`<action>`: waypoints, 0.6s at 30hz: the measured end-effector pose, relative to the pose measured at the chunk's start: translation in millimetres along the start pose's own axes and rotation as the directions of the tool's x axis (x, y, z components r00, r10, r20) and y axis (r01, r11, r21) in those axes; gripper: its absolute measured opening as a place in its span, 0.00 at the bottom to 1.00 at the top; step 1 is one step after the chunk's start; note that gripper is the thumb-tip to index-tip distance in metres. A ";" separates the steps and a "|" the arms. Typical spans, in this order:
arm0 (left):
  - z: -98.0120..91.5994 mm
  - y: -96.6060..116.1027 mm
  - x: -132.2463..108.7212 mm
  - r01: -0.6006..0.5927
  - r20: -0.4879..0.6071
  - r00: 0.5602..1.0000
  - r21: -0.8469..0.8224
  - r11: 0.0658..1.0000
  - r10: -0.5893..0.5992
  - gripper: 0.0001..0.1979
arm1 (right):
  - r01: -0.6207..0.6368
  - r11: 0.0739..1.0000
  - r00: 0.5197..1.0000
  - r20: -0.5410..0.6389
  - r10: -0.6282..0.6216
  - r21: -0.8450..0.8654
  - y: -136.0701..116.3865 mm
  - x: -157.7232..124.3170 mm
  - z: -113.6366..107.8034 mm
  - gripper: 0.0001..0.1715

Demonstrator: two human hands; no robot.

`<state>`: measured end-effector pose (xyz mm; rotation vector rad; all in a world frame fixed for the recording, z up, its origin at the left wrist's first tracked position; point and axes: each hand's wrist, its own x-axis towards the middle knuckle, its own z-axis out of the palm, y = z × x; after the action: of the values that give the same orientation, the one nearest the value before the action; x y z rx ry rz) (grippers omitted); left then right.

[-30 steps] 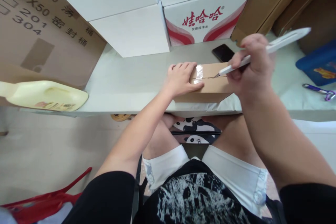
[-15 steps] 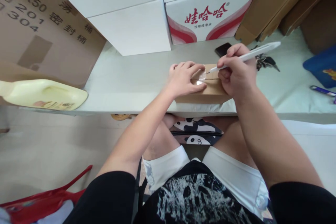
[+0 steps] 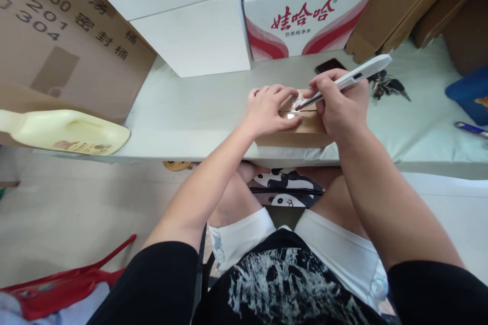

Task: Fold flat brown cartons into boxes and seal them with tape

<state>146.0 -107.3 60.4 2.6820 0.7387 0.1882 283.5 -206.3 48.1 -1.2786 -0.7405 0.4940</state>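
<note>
A small brown cardboard box (image 3: 305,134) lies near the front edge of the table, with clear tape (image 3: 293,115) along the seam on its top. My left hand (image 3: 269,108) grips the box's left end from above, thumb and forefinger spread on either side of the tape. In my right hand (image 3: 345,104) is a white box cutter (image 3: 362,71), held like a pen and slanting up to the right. Its tip meets the seam at the tape, between my two hands. Part of the box's right end is hidden behind the right hand.
Behind stand white cartons (image 3: 198,35) and a red-and-white carton (image 3: 305,25). A phone (image 3: 330,65) and keys (image 3: 391,86) lie beyond my right hand. Left are a large carton (image 3: 87,61) and a pale yellow jug (image 3: 72,132); right, a blue container (image 3: 468,94).
The box cutter's tip has moved left and slightly nearer me, onto the taped seam, and the cutter has turned in my right hand. My left hand stays on the box.
</note>
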 end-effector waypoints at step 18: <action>2.9 -1.8 -0.4 -0.012 -0.033 0.999 0.013 1.000 0.012 0.28 | -0.082 0.987 0.997 -0.020 0.080 -0.140 -1.9 2.2 0.4 0.05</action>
<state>145.4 -106.9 57.1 2.7016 0.7364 0.2328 284.6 -204.9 50.4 -1.4467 -0.7236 0.5053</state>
